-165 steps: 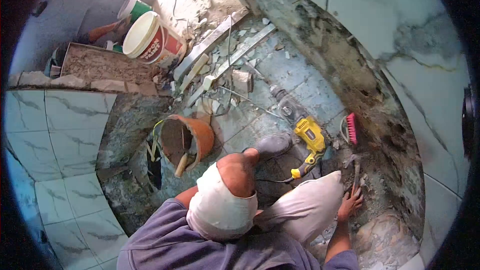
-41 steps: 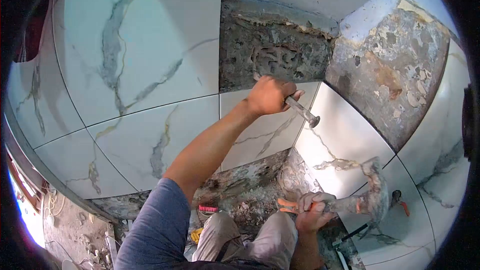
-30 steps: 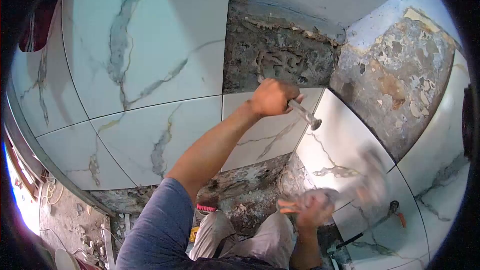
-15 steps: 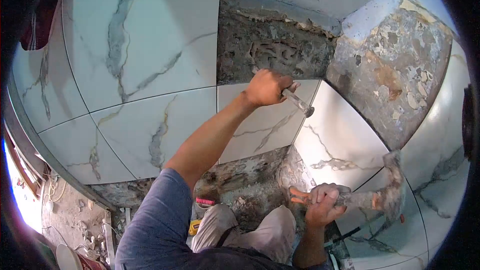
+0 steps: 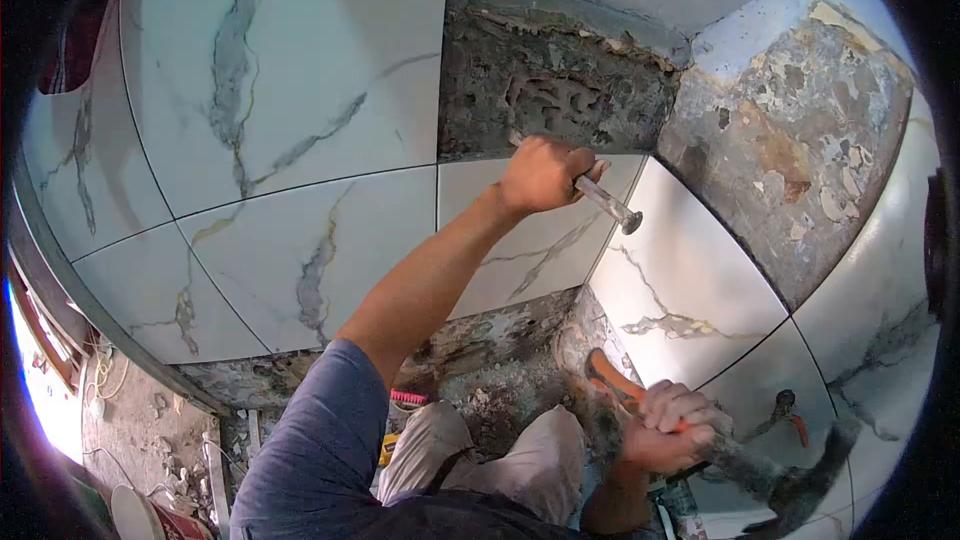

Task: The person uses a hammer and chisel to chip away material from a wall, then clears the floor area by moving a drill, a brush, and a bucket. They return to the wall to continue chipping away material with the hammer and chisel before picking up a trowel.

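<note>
My left hand is wrapped round a metal chisel. The chisel's upper end meets the lower edge of the rough bare wall patch, just above a marbled tile. Lower right, my right hand grips a hammer by its orange and black handle. The hammer's head is blurred by motion, in front of the right wall's tiles, apart from the chisel.
A second bare patch lies on the right wall. Rubble covers the floor between my knees, near a pink brush and a yellow object. A bucket stands at lower left. A cable hangs above it.
The hammer in my right hand has swung down and its handle has tilted. My left hand and the chisel have shifted slightly right. The view has moved a little.
</note>
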A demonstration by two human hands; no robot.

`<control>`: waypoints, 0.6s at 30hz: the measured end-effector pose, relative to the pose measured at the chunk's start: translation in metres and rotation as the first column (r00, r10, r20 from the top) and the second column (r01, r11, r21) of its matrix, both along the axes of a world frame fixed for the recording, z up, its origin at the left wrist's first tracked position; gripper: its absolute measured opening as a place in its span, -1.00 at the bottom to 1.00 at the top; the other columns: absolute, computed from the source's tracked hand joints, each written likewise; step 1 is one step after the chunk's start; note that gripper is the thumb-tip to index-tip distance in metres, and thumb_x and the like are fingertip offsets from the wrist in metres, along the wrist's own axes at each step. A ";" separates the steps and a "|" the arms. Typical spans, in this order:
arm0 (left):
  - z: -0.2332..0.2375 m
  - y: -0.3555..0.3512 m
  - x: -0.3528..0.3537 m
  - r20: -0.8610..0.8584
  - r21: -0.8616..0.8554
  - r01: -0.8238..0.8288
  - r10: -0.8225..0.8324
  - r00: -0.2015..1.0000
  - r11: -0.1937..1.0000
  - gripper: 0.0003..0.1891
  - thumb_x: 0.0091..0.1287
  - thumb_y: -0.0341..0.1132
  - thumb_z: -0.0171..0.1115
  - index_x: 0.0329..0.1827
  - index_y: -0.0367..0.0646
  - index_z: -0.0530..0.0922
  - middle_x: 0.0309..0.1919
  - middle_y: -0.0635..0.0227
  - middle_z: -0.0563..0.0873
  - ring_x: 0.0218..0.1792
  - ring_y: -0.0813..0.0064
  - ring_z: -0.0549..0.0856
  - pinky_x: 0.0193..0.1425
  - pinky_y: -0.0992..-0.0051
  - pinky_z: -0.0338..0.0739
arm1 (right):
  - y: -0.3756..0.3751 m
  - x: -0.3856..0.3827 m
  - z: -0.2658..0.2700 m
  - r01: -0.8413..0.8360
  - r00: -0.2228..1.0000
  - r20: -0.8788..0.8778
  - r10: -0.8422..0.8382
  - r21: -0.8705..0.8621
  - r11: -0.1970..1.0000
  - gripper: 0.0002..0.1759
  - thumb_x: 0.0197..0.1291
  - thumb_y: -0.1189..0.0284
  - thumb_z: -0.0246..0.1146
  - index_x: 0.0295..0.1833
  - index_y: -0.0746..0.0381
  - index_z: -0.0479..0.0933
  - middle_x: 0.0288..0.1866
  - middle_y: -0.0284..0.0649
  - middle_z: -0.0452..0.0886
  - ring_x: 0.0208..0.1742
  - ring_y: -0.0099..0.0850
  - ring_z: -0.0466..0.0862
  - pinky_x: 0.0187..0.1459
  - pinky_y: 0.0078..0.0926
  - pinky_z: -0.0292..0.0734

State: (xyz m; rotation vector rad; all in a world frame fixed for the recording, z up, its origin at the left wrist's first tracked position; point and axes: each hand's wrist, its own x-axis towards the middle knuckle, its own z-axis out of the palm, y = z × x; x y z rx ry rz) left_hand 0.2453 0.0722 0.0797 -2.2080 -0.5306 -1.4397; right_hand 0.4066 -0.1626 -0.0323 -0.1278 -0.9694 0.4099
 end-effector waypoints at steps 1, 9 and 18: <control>0.001 0.001 0.000 -0.011 0.000 -0.007 0.007 1.000 1.000 -0.67 0.20 -0.15 0.15 -0.66 -0.12 0.43 -0.75 0.21 0.53 -0.68 0.16 0.55 -0.62 0.25 0.38 | 0.026 0.007 -0.033 0.149 0.959 0.244 -0.142 -0.009 0.989 -0.73 0.21 0.36 -0.03 -0.56 0.14 0.21 -0.70 -0.37 0.22 -0.79 -0.55 0.18 -0.74 -0.61 0.16; 0.001 0.003 0.002 -0.020 0.053 -0.006 0.007 1.000 0.999 -0.71 0.15 -0.20 0.20 -0.65 -0.14 0.43 -0.77 0.18 0.48 -0.69 0.14 0.52 -0.61 0.26 0.36 | 0.013 0.002 -0.015 0.498 0.867 0.278 -0.414 -0.450 0.741 -0.70 0.25 0.28 -0.08 -0.52 0.14 0.27 -0.71 -0.41 0.23 -0.69 -0.51 0.28 -0.69 -0.56 0.20; -0.002 0.011 0.001 -0.093 0.019 -0.029 0.031 0.995 0.999 -0.68 0.19 -0.14 0.16 -0.66 -0.10 0.45 -0.77 0.22 0.51 -0.70 0.17 0.54 -0.64 0.26 0.39 | 0.037 -0.032 -0.020 0.259 0.940 0.339 0.029 -0.768 0.585 -0.75 0.20 0.45 0.13 -0.50 0.24 0.29 -0.63 -0.42 0.34 -0.71 -0.68 0.30 -0.71 -0.68 0.18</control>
